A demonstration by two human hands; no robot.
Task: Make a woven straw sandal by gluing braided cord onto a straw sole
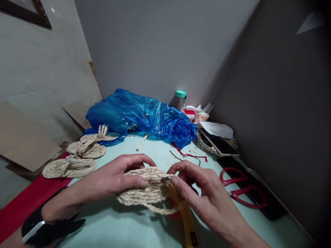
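A braided straw sole (142,198), oval and made of coiled plaits, is held above the table in front of me. My left hand (129,177) grips its left side, the thumb lying on top and the fingers behind the far edge. At its right end, my right hand (196,189) pinches a straw strand between thumb and forefinger. A loose strand (162,210) loops along the near edge toward the right hand. Below it lies a yellow-handled tool (188,220), partly hidden by the sole and the right hand.
Several woven straw slippers (69,167) lie at the left on the table (160,151). Behind is a blue plastic bag (144,113). To the right are red-handled scissors (248,196), a basket (207,144) with a phone (219,143), a paper cup (201,117) and a bottle (180,100).
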